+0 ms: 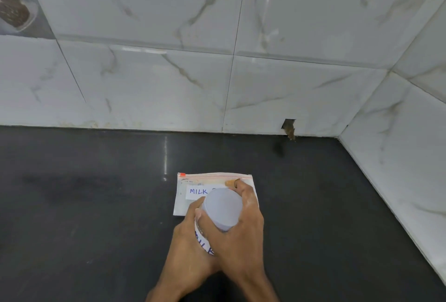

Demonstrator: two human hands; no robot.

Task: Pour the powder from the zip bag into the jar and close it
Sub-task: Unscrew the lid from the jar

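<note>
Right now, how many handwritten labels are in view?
2. One on the bag, flat on the counter behind the jar; one on the jar's side, showing between the left hand gripping the jar and the right hand gripping the lid. Hands may hide more.

Soft, even light; a thin glare streak lies near the back edge of the countertop. The wall tiles bend toward the frame's edges, and detail seems slightly soft.
</note>
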